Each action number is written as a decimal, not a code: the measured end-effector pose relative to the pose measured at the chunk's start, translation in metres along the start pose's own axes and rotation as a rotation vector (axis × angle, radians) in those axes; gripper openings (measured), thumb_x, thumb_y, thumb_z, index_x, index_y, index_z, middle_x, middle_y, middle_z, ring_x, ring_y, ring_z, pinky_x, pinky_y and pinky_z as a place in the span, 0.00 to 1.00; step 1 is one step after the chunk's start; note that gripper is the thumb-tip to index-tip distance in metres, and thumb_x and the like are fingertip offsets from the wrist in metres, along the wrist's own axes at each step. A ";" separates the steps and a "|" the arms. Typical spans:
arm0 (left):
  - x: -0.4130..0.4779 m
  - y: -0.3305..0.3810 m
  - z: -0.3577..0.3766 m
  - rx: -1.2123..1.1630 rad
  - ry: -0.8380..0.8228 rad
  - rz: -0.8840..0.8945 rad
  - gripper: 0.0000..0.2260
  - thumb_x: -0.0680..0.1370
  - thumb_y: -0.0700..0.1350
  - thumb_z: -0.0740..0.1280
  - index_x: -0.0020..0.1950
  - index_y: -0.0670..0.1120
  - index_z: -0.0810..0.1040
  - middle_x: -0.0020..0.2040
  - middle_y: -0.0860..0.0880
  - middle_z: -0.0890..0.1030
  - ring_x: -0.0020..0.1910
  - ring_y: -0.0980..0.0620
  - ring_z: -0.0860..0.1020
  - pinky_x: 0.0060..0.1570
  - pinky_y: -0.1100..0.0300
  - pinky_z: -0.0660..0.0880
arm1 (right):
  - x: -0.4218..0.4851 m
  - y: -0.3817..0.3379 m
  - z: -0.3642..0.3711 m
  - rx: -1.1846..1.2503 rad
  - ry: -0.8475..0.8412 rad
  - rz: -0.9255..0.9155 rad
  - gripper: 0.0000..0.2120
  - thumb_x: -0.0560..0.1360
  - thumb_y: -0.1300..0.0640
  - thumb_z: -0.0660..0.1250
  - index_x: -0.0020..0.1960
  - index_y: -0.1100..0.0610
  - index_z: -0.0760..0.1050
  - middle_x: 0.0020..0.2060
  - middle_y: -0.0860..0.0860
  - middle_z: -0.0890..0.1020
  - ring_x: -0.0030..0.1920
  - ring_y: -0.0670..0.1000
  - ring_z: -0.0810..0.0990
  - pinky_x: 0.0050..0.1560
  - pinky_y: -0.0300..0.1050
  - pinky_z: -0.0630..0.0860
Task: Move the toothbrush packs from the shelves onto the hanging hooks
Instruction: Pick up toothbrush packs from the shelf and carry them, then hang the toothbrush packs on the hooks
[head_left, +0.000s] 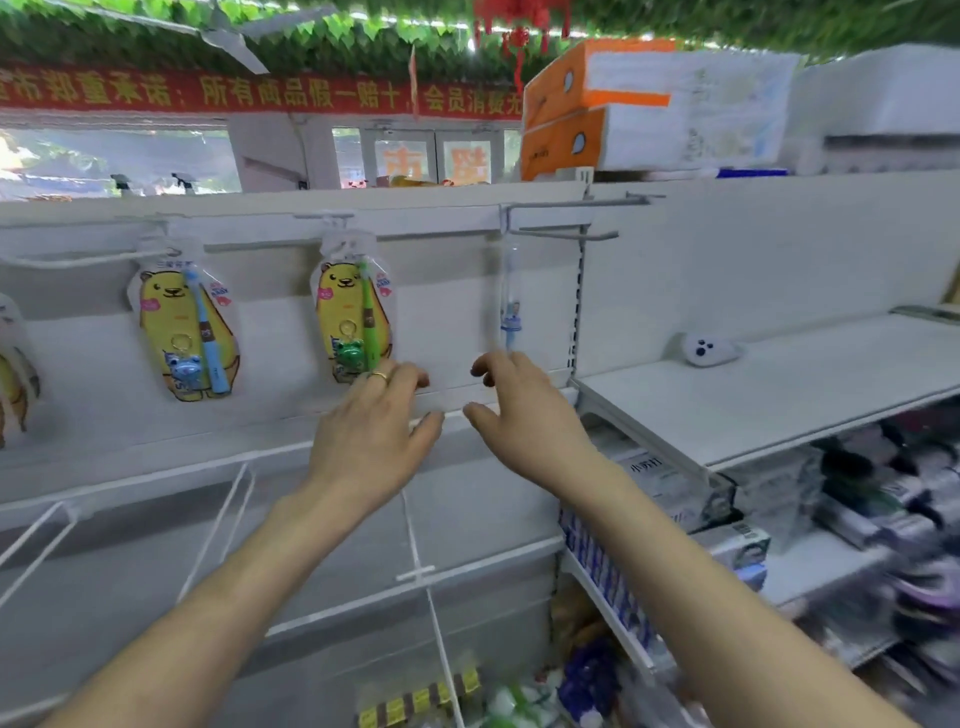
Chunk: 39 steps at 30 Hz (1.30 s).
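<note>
Clear plastic, seen edge-on, is all that shows of the slim toothbrush pack with a blue-handled brush (506, 312). It hangs from the grey wire hook (550, 205) at the right end of the white back panel (457, 312). Just below it, the right hand (519, 405) has loosely curled fingers (485, 366) and a spread thumb and grips nothing; blur hides whether a fingertip touches the pack's lower end. The left hand (374, 421) is equally relaxed and empty, near the yellow bear-shaped pack with a green brush (353, 317).

The edge-on pack appears to be turned sideways, so a knock from either hand could swing it or slide it off the hook's tip.

To the right, a white shelf (779, 405) carries a small white toy (709, 349). Orange-and-white tissue packs (597, 114) sit on top of the unit. Beyond are a red banner (260, 93) and green leaf garlands (311, 31).
</note>
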<state>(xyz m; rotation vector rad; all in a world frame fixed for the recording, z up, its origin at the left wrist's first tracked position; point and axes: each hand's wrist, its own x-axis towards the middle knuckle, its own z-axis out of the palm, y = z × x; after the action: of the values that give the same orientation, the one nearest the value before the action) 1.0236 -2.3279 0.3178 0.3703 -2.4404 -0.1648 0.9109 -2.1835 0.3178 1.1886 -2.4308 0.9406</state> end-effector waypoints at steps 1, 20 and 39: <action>-0.004 0.023 0.003 0.018 -0.026 0.038 0.17 0.80 0.55 0.68 0.66 0.50 0.74 0.63 0.50 0.76 0.62 0.46 0.75 0.55 0.45 0.78 | -0.017 0.011 -0.012 -0.105 -0.004 -0.010 0.20 0.80 0.51 0.67 0.70 0.53 0.70 0.63 0.54 0.75 0.62 0.58 0.76 0.59 0.59 0.76; -0.146 0.510 0.174 -0.145 -0.396 0.825 0.35 0.70 0.57 0.77 0.74 0.49 0.70 0.72 0.46 0.72 0.67 0.40 0.73 0.53 0.43 0.78 | -0.439 0.255 -0.264 -0.784 0.086 0.917 0.32 0.75 0.48 0.72 0.76 0.52 0.65 0.68 0.53 0.72 0.69 0.59 0.72 0.65 0.58 0.71; -0.147 0.892 0.330 -0.461 -0.522 1.378 0.34 0.74 0.60 0.73 0.76 0.51 0.67 0.76 0.47 0.67 0.71 0.41 0.70 0.58 0.45 0.74 | -0.581 0.467 -0.442 -0.934 0.257 1.632 0.31 0.77 0.48 0.70 0.75 0.54 0.64 0.67 0.55 0.72 0.68 0.61 0.73 0.61 0.59 0.72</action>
<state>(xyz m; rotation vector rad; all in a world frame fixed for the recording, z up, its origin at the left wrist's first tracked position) 0.7274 -1.4254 0.1614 -1.6764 -2.4476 -0.2041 0.8937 -1.3319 0.1570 -1.2901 -2.6204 -0.0151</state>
